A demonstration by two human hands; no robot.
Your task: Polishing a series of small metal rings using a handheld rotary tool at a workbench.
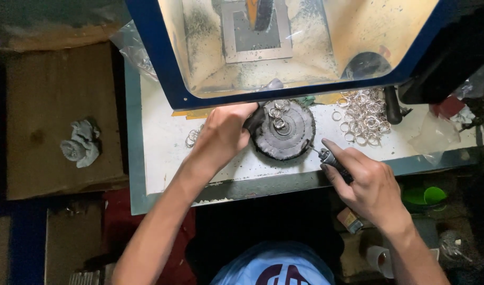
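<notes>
Two hands, left hand (224, 132) on one round pad (284, 132), right hand (366, 187) gripping one rotary tool (331, 160)

Small jewellery workshop, pile of metal rings (364, 117), grimy polishing wheel (283, 130), dust-coated extraction hood (284, 47), worn workbench (163, 158)

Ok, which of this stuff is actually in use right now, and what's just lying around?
In use:
left hand on round dark pad
rings on pad
right hand holding rotary tool

Lying about:
ring pile
crumpled grey rag
green lid
</notes>
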